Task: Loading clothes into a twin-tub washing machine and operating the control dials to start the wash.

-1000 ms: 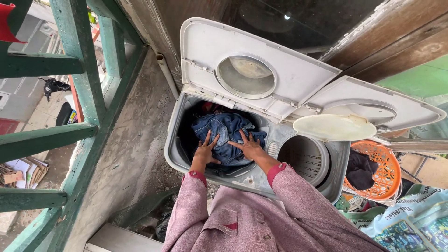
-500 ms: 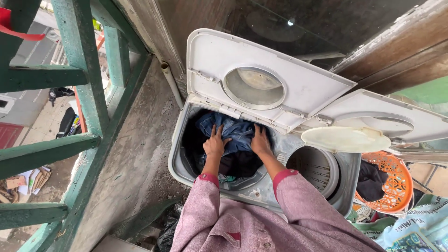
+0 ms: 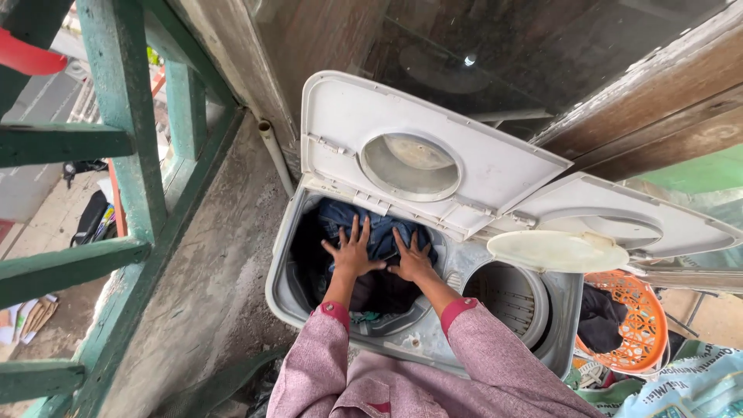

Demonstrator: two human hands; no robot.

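Note:
A white twin-tub washing machine [image 3: 418, 344] stands below me with both lids raised. In the left tub lies a heap of clothes with blue denim [image 3: 383, 232] on top and dark fabric beneath. My left hand [image 3: 352, 251] lies flat on the denim with fingers spread. Beside it, my right hand [image 3: 410, 259] presses palm-down on the same denim. Both arms wear pink sleeves. The spin tub [image 3: 507, 294] on the right shows its perforated wall, with a cream inner cover [image 3: 557, 250] tipped up above it.
A green wooden railing [image 3: 131, 155] and a rough concrete ledge [image 3: 209, 263] run along the left. An orange laundry basket [image 3: 631, 325] with dark cloth stands at the right, next to a printed sack [image 3: 681, 383]. A dark wooden wall [image 3: 464, 46] rises behind the machine.
Both hands have slid from the near side of the denim toward the tub's far side and pushed it down. Dark clothes now show in the near part of the tub.

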